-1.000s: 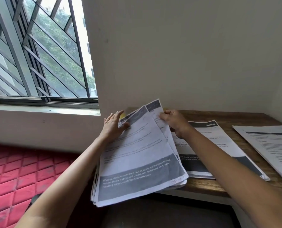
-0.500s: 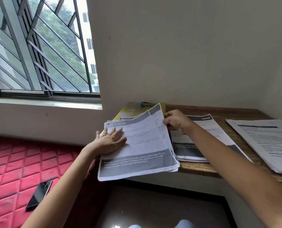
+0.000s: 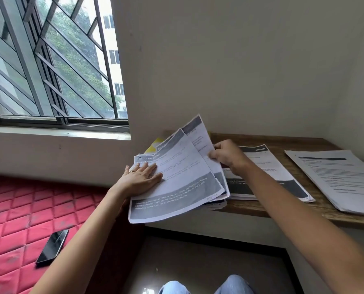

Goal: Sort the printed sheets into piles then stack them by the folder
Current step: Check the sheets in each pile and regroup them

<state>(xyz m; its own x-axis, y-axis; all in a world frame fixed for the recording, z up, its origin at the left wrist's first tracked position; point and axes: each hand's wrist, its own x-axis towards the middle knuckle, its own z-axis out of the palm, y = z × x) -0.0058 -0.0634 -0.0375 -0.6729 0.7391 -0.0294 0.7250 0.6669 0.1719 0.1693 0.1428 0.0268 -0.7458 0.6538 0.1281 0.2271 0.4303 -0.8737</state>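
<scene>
A fanned bundle of printed sheets (image 3: 183, 183) with grey header and footer bands overhangs the left end of the wooden desk (image 3: 278, 211). My left hand (image 3: 141, 176) lies flat with straight fingers on the top sheet. My right hand (image 3: 227, 154) pinches the right edge of the raised sheets behind it. A yellow folder (image 3: 153, 146) peeks out under the bundle's far left corner. Two sorted piles lie on the desk: a grey-banded pile (image 3: 276, 172) in the middle and a white text pile (image 3: 342, 179) at the right.
A black phone (image 3: 52, 246) lies on the red quilted mattress (image 3: 13, 219) at the left. A barred window (image 3: 49, 60) and its sill fill the upper left. Beige walls close in the desk at back and right. My knees (image 3: 204, 287) show at the bottom.
My left hand slid from the bundle's far corner down onto the top sheet and now presses it flat. My right hand has lifted the rear sheets higher at their right edge.
</scene>
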